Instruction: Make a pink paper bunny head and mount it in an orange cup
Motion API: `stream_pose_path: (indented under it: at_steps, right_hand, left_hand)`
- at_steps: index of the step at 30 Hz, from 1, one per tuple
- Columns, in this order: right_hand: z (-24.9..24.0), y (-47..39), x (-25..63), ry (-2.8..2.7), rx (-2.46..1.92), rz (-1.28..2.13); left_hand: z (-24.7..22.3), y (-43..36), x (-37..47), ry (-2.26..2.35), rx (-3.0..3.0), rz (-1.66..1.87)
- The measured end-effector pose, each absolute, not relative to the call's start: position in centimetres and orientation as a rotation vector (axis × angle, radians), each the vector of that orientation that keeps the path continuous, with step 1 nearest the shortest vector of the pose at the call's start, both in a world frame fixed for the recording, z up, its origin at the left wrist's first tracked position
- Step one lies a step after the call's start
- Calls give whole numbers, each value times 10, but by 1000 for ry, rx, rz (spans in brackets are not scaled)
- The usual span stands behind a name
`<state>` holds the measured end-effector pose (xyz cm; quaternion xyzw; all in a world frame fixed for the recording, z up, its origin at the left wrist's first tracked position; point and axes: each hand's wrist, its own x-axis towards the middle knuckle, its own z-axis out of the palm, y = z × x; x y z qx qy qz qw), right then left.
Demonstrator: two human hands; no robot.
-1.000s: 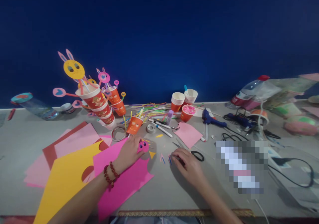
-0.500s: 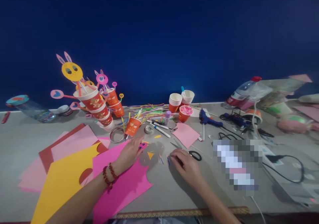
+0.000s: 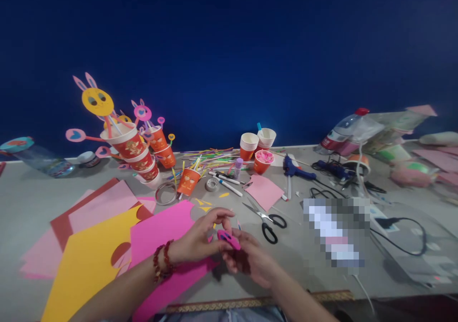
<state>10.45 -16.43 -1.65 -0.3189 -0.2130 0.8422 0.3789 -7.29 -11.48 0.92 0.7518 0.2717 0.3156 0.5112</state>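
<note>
A small magenta paper disc with dark blue eye marks (image 3: 228, 239) is held up over the table, between my two hands. My left hand (image 3: 202, 233), with a beaded bracelet on its wrist, pinches the disc's left side between thumb and fingers. From the other side, my right hand (image 3: 252, 257) closes its fingers at the disc's right edge. Just above my right fingertips shows a slim pink-and-blue paper ear (image 3: 239, 224); I cannot tell if it is held. Beneath my left forearm lies a magenta paper sheet (image 3: 168, 226). Black-handled scissors (image 3: 265, 214) lie open to the right.
Yellow (image 3: 89, 245) and pink sheets spread at left. Behind them stand stacked red cups with a yellow rabbit face (image 3: 125, 140). Pipe cleaners (image 3: 214, 157), a tape roll (image 3: 212, 184) and pens lie mid-table. A blue glue gun (image 3: 298, 170) and cables lie at right.
My left hand has lifted the magenta disc off the table and brought it right. My right hand has moved left to meet it, uncovering the scissors' handles. The view has shifted slightly.
</note>
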Motion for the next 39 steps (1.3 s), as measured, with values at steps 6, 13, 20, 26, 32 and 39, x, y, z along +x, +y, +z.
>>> stream_pose_path:
  at_steps: [6, 13, 20, 26, 32, 39]
  right_hand:
    - [-12, -165, 105, -400, -711, 2154]
    - [-21, -156, 106, -757, -1051, 1466]
    - [-21, -156, 109, -978, -1070, 1379]
    - [-4, -79, 157, -1426, -1212, 869]
    - [-11, -1, 165, -1635, -1484, 604]
    - [-6, 18, 157, -1762, -1461, 487]
  left_hand:
    - [6, -115, -72, 624, 1756, 876]
    - [-1, -125, -66, 748, 1316, 928]
    - [2, -131, -57, 831, 1632, 1088]
    - [-4, -120, -76, 748, 2082, 1214]
    - [-13, -116, -78, 855, 2277, 1112]
    - [-2, -113, -80, 843, 2305, 1083]
